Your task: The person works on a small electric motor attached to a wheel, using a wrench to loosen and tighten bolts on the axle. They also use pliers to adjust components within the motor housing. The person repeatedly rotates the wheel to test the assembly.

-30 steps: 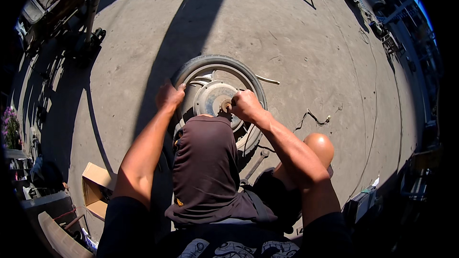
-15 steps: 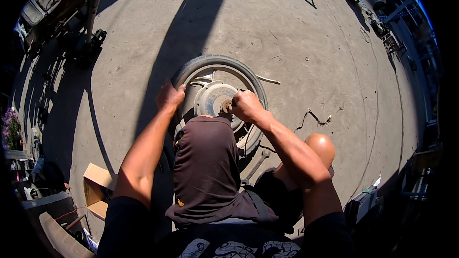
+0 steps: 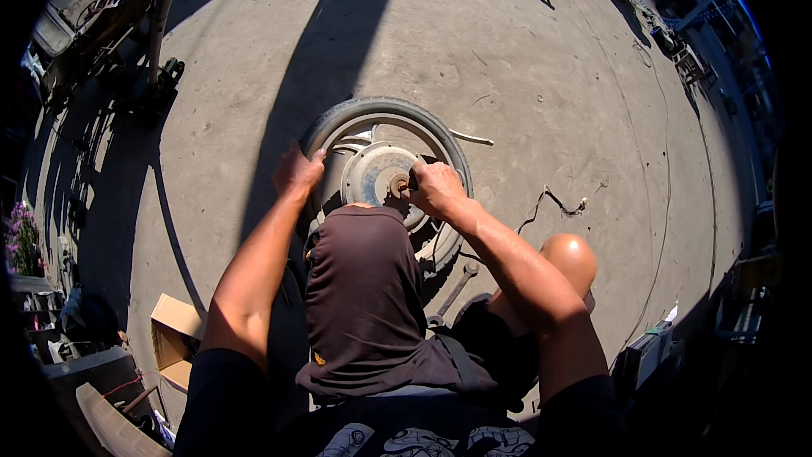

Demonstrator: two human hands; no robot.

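Note:
A wheel with a black tyre [image 3: 376, 106] and a large round metal hub [image 3: 362, 171] lies on the ground before me. My left hand [image 3: 299, 172] is wrapped round the tyre and rim on the left side, its thumb on the inner edge. At the rusty centre of the hub [image 3: 397, 185], my right hand [image 3: 437, 189] is closed with its fingers pinched by the axle. Whatever lies in those fingers is hidden by the hand. My bent knee [image 3: 364, 237] covers the near part of the wheel.
A metal bar tool [image 3: 456, 290] lies by my right leg. Farther right is a short dark cable [image 3: 560, 202]. An open cardboard box [image 3: 178, 317] stands at the left. A pale strip [image 3: 472, 138] sticks out beyond the wheel. A cluttered cart [image 3: 101, 8] stands far left.
The whole view has shifted very slightly. Both hands keep their places on the wheel, with no clear change in either grip.

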